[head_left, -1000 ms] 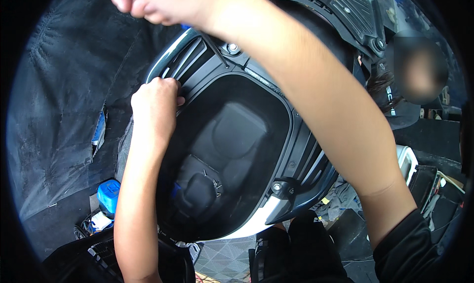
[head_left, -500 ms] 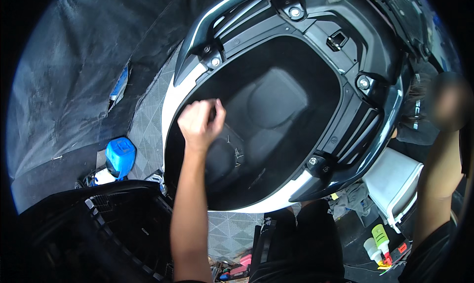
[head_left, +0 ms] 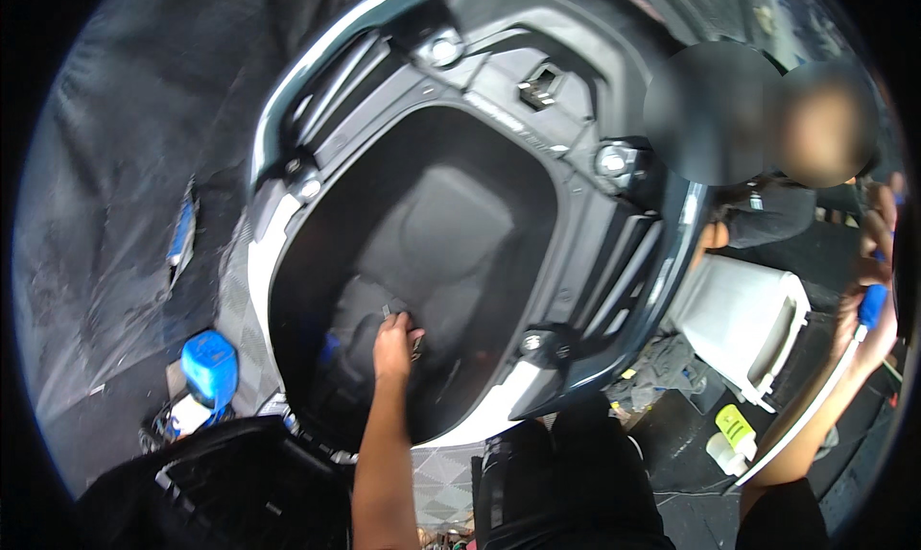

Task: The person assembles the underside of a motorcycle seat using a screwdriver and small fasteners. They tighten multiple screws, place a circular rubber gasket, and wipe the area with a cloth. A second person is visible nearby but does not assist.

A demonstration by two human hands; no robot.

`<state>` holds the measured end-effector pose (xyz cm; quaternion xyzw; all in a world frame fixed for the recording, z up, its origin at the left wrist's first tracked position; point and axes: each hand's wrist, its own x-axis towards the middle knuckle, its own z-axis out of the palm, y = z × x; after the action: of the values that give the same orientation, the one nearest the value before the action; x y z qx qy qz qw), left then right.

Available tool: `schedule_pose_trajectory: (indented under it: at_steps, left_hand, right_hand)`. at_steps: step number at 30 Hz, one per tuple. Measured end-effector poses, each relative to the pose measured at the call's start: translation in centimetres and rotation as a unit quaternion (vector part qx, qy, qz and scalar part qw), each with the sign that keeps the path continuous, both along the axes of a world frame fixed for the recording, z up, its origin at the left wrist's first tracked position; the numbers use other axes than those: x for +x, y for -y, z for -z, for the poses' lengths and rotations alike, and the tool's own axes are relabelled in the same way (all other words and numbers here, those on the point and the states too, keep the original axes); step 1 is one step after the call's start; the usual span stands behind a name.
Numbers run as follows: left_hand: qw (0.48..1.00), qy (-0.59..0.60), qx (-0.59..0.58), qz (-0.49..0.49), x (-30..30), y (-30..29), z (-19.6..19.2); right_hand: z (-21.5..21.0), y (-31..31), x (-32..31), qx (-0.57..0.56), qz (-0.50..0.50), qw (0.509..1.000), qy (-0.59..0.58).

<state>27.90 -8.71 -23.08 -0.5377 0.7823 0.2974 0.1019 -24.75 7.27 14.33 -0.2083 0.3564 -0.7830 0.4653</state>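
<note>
The left hand (head_left: pixel 391 344) reaches down into the black moulded plastic storage tub (head_left: pixel 451 233) of a scooter, fingers pinched narrowly on a small dark fitting (head_left: pixel 395 314) near the tub's near edge. At the far right, the right hand (head_left: pixel 868 305) grips a blue-handled tool (head_left: pixel 871 303).

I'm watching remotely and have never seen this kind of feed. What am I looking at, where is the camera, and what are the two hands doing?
This is one fisheye camera worn on a person's head, looking down, so edges curve. The big black plastic storage tub with a white rim fills the middle. The left hand reaches down inside it, fingers on a small dark item I cannot identify. The right hand, out at the right edge, grips a blue-handled tool with a white hose. A blue-capped container stands on the dark floor at left.
</note>
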Motion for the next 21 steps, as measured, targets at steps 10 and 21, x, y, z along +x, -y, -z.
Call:
schedule_pose_trajectory:
  at_steps: [10,21]
  left_hand:
    - [0.995,0.092,-0.039,-0.003,-1.3,0.5,-1.7]
    - [0.748,-0.497,0.076,-0.434,-12.0,4.5,-22.4]
  right_hand:
    - [2.0,1.3,3.5,0.041,0.223,0.968,-0.109]
    - [1.5,6.3,4.5,-0.058,0.296,0.949,-0.095]
